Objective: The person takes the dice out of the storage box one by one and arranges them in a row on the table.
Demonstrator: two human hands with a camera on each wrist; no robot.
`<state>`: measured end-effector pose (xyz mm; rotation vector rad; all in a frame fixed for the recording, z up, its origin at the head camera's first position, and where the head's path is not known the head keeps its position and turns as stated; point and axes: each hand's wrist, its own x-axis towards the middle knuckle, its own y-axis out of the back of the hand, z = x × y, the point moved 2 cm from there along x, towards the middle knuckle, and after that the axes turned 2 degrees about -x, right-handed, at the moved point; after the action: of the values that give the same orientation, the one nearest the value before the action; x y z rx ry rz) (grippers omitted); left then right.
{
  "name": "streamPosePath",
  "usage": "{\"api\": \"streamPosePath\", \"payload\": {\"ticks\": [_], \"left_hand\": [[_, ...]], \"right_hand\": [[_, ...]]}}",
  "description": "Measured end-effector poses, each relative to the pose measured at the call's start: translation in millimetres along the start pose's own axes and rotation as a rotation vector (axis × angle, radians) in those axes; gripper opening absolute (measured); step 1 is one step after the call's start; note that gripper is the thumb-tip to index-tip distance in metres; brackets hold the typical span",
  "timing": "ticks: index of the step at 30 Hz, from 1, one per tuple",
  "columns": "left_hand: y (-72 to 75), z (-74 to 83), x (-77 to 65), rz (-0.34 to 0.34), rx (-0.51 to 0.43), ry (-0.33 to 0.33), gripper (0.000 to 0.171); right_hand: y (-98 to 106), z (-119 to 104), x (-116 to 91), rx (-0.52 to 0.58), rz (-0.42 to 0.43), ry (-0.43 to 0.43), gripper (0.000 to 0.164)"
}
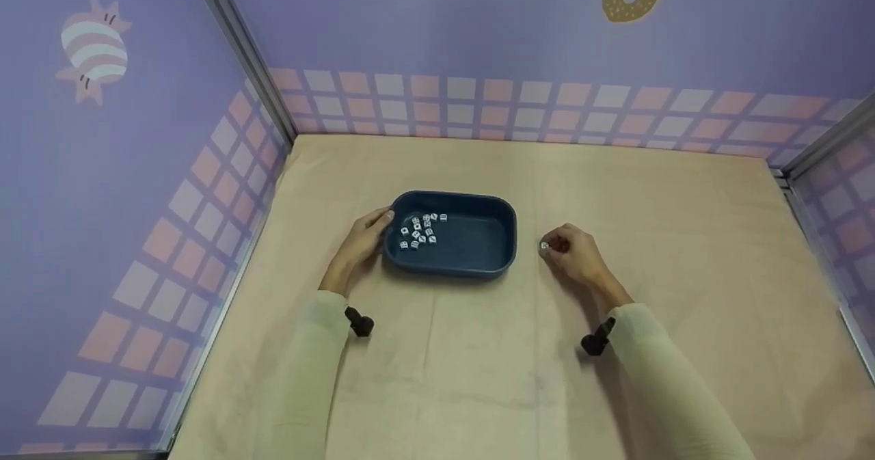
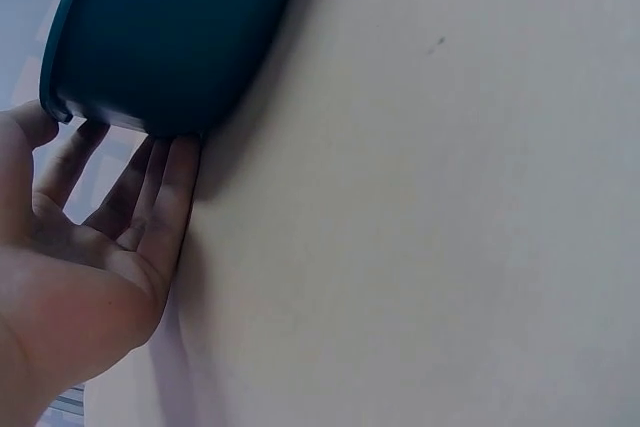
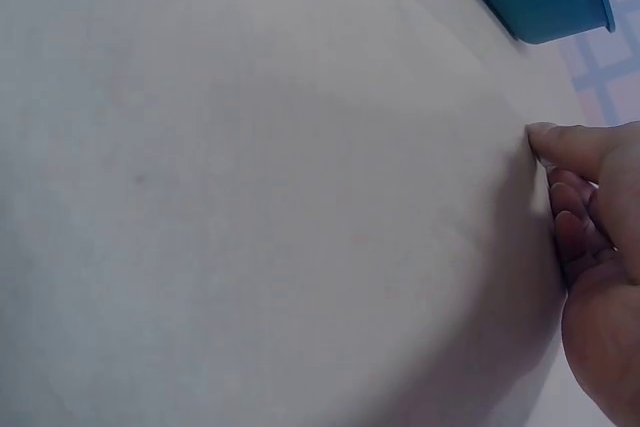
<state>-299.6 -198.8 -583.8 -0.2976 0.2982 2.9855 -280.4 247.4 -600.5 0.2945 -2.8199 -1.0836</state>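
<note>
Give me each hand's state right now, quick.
Left hand: closed on the left end of the blue tray.
Right hand: closed, pinching one small white die, apart from the tray.

**Right hand (image 1: 577, 253) pinches a die (image 1: 544, 246) near a blue tray (image 1: 478, 242)**

The left hand (image 1: 361, 238) holds the tray's left end, its thumb on the rim. White dice (image 1: 418, 227) lie loosely grouped in the tray's left half. The right hand is to the right, apart from the tray, over a beige cloth (image 1: 478, 371). A purple wall (image 1: 478, 36) stands along the far side.
</note>
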Motion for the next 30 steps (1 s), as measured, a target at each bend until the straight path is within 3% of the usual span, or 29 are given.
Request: {"api": "streamPosePath", "payload": {"ticks": [6, 22, 30], "left_hand": [[2.0, 4.5, 3.0, 0.008, -0.005, -0.032, 0.058], [0.1, -1.9, -1.7, 0.001, -0.038, 0.02, 0.058], [-0.3, -3.0, -2.7, -0.001, -0.029, 0.008, 0.058]], "right_hand": [[-1.0, -1.7, 1.2, 0.006, -0.001, 0.006, 0.015], [-6.1, -1.4, -2.9, -0.001, 0.01, 0.015, 0.017], [-6.5, -3.3, -5.3, -0.019, 0.029, 0.039, 0.017]]}}
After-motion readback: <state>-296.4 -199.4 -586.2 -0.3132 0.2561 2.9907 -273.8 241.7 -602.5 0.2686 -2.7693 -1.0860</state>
